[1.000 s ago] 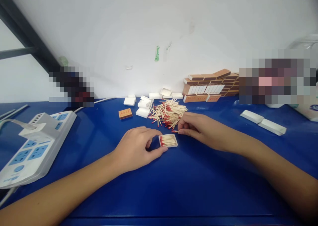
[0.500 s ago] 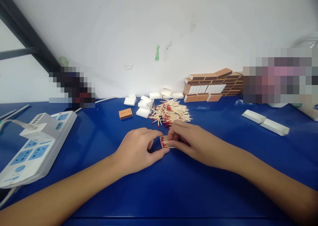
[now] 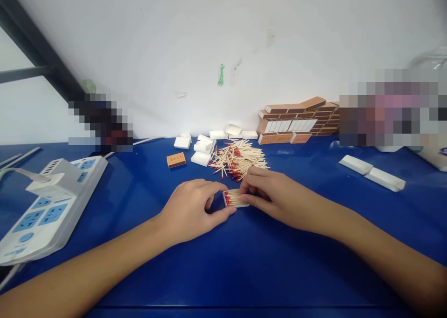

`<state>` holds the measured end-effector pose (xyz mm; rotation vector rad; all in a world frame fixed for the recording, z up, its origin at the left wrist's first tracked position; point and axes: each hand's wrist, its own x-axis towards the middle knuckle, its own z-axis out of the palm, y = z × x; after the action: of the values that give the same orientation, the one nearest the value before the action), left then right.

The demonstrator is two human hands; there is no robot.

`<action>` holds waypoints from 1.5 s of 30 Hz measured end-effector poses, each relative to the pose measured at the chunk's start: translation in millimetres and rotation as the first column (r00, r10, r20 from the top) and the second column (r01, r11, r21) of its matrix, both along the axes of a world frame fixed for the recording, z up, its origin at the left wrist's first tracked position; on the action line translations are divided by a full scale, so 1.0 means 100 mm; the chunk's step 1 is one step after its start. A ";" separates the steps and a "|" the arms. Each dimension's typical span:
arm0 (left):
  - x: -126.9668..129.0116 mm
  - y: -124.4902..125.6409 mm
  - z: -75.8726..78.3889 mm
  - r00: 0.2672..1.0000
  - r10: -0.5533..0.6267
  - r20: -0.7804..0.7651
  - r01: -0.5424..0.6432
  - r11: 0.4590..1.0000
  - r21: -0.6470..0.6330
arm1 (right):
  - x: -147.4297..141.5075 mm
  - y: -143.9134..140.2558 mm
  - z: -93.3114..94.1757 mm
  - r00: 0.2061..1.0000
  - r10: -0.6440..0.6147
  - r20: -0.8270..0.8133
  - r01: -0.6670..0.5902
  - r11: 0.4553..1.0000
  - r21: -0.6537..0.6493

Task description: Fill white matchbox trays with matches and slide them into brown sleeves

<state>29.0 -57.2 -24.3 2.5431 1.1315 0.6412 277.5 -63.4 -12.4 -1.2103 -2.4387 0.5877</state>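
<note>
A small white matchbox tray [image 3: 233, 199] filled with red-tipped matches lies on the blue table [image 3: 244, 262]. My left hand [image 3: 190, 211] brackets its left end, thumb at the near edge and fingers curled at the far edge. My right hand [image 3: 270, 194] covers the tray's right end, fingertips pinched down on the matches inside. A loose pile of matches [image 3: 237, 159] lies just behind both hands.
Several empty white trays [image 3: 202, 145] and one orange matchbox [image 3: 176, 159] lie behind the pile. Stacked brown matchboxes [image 3: 296, 120] stand against the wall. A white power strip [image 3: 52, 201] lies at the left. Two long white boxes [image 3: 372, 173] lie at the right.
My right hand came from beside the pile, a match pinched in it, to the tray's right end and now rests on the matches. My left hand stayed at the tray.
</note>
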 end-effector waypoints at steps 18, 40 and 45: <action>-0.01 0.00 -0.01 1.000 0.000 0.010 0.000 1.000 0.005 | 0.01 0.02 -0.01 0.999 0.009 -0.046 -0.007 0.999 0.032; -0.02 0.01 -0.01 1.000 -0.014 0.003 0.014 1.000 0.011 | -0.03 -0.02 0.03 0.999 -0.014 -0.050 0.015 1.000 0.019; -0.01 0.01 0.00 1.000 -0.031 0.000 0.031 0.999 0.012 | -0.03 -0.03 0.02 0.998 -0.016 -0.057 0.016 1.000 -0.003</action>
<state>28.0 -56.2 -24.7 2.5649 1.0891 0.6428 274.0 -66.5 -10.4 -1.1968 -2.3796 0.6124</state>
